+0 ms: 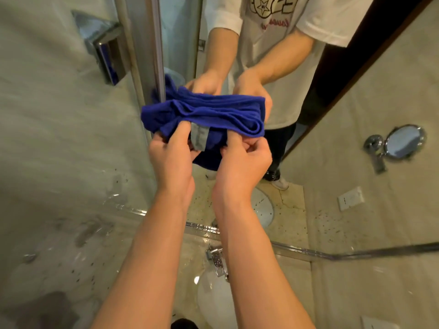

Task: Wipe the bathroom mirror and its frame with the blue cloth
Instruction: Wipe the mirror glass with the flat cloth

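Both hands, left (169,151), right (245,154), pinch blue cloth (209,115) lower edge.

The blue cloth (209,115) is folded into a thick, long bundle with soft rolled edges. A small grey tag (199,138) hangs from its near side. It is held up in the air, right in front of the bathroom mirror (273,58). The mirror shows the cloth's back side. Its shiny frame (308,254) runs along the bottom edge.
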